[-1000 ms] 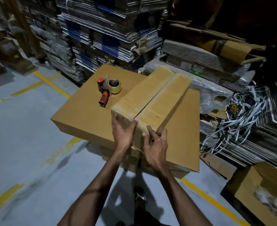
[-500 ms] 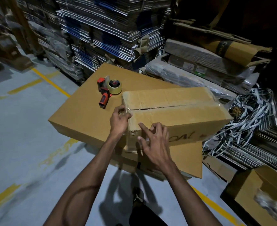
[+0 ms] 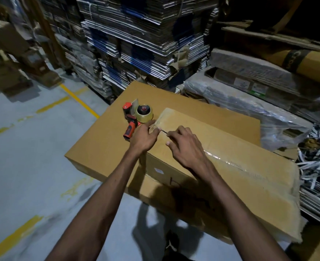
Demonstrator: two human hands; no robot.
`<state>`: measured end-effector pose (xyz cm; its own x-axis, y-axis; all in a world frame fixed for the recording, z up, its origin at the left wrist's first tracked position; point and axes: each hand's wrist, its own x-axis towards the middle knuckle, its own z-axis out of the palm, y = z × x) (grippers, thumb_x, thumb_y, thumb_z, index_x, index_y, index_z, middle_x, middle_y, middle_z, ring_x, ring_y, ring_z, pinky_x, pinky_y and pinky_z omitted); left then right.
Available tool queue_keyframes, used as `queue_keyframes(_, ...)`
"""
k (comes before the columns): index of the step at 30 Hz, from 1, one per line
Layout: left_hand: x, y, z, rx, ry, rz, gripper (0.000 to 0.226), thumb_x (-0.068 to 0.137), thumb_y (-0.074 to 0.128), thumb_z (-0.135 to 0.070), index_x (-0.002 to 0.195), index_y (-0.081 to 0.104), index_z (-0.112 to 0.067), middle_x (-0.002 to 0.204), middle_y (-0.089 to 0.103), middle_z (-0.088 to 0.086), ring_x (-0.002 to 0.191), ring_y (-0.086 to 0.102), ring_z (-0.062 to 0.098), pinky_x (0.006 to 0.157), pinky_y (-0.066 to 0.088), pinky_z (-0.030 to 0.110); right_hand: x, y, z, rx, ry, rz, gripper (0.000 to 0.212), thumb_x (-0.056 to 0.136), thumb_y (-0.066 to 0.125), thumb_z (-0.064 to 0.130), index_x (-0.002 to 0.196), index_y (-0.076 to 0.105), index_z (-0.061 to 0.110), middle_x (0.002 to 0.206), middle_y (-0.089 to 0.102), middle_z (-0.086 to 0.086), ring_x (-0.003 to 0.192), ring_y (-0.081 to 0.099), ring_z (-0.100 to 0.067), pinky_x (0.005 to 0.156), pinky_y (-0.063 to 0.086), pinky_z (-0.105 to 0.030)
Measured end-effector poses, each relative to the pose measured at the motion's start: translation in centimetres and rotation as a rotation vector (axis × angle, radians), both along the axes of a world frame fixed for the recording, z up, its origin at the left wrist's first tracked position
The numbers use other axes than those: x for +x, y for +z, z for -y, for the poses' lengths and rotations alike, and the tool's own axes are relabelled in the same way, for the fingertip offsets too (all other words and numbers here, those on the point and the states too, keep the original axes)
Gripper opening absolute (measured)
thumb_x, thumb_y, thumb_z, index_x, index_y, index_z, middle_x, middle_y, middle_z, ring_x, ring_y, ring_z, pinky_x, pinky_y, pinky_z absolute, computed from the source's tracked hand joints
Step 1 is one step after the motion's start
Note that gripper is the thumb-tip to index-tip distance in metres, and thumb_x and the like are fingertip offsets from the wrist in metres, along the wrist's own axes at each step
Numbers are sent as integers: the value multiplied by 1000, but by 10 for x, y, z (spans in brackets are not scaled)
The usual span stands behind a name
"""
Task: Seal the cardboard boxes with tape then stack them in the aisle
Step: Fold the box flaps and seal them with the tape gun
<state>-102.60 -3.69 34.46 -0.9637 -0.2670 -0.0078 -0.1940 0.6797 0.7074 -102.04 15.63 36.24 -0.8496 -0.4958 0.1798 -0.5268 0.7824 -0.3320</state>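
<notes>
A long brown cardboard box lies on a big flat box, with shiny clear tape along its top seam. Its long side runs from the near right corner to the far left. The left hand pinches the box's far end, the right hand rests there with fingers spread, and a red tape gun sits just beyond.

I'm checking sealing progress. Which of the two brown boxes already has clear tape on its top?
The long narrow box under both hands, lying on the big flat box. Glossy tape runs along its top seam; the flat one below shows bare cardboard.
</notes>
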Motion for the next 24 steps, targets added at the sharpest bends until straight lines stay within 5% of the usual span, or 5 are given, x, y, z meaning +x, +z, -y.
queue_keyframes(3,-25,0,10,-22,-3,28,46,95,62,-54,133,67,-28,107,76,2,99,69,22,81,52,33,-23,-4,6,-20,0,1,33,105,53,40,132,63,22,118,53,-1,111,49,-22,88,48,-41)
queue_keyframes(7,-58,2,22,-75,-27,89,33,89,64,-61,86,73,-29,71,71,-6,74,68,19,64,51,34,-45,-4,16,-13,-11,36,30,107,50,38,129,60,21,120,53,0,111,48,-19,85,50,-41)
queue_keyframes(15,-119,5,22,-329,-115,57,52,93,51,-71,130,69,-39,124,72,-7,116,64,25,80,42,38,-95,-3,26,51,-82,-31,31,103,53,41,129,56,25,119,53,-2,111,48,-24,88,46,-44)
queue_keyframes(21,-155,-2,22,-302,-200,42,53,94,52,-71,134,66,-40,131,71,1,122,62,31,93,47,43,-131,-10,37,172,-520,110,78,91,56,70,156,27,39,160,21,-27,141,23,-58,113,18,-70)
queue_keyframes(24,-175,-4,31,-272,-253,45,54,94,51,-71,134,66,-39,131,71,1,124,61,30,89,40,42,-147,-9,45,98,-609,244,82,87,57,76,155,22,47,158,26,-29,136,31,-55,112,22,-64)
